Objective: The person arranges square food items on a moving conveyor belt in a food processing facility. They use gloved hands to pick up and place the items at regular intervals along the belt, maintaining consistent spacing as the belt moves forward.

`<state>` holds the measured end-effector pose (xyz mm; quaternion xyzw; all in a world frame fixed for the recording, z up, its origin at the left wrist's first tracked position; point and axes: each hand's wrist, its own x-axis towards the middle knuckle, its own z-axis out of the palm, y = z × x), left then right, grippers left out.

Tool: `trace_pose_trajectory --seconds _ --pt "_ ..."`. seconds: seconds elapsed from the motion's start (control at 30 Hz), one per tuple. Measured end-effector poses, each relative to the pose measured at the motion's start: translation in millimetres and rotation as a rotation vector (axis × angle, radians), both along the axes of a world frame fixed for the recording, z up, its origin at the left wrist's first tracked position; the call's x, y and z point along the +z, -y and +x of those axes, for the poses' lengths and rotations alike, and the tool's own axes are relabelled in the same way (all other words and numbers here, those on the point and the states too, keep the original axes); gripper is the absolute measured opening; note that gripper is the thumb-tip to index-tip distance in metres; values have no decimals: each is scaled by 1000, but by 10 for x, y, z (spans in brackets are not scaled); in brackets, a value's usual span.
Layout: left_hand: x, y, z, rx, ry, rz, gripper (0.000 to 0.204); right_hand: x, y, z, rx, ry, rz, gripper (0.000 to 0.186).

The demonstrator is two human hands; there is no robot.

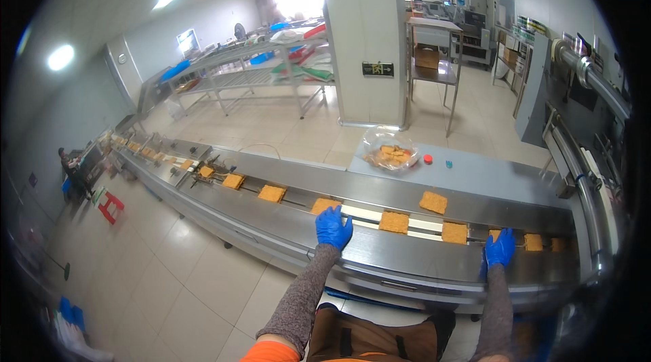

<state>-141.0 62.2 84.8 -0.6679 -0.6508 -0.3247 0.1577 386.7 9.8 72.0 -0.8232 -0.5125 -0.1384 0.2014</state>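
A row of flat, square golden-brown food pieces runs along the slot of a steel conveyor [291, 230]. My left hand [333, 228], in a blue glove, rests at the near edge of one piece [325, 205], fingers stretched out and partly covering it. To the right, my blue-gloved right hand [500, 248] lies with fingers extended over another piece [494, 233], mostly hidden. Between my hands sit two more, a piece [393, 222] and a piece [454, 232]. One loose piece [432, 203] lies off the row on the steel top.
Behind the conveyor, a clear plastic bag [390, 152] of broken pieces stands on a grey table [468, 175], beside a red cap [428, 158]. A machine with metal rollers [590, 77] rises at right. Far left are a red stool [111, 207] and another person [72, 171].
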Motion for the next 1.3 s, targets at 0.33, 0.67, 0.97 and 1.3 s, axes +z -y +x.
trace_pose_trajectory --seconds 0.33,0.67,0.97,1.3 --pt "128 23 1 -129 128 -167 35 -13 -24 -5 132 -73 68 47" --pt "81 23 27 -111 141 -119 37 -165 -55 108 -49 -78 -25 58" --pt "55 -12 22 -49 51 -118 32 -222 -62 156 82 149 134 39" --pt "137 48 67 -128 130 -159 30 -234 -51 172 0 -132 -57 44"
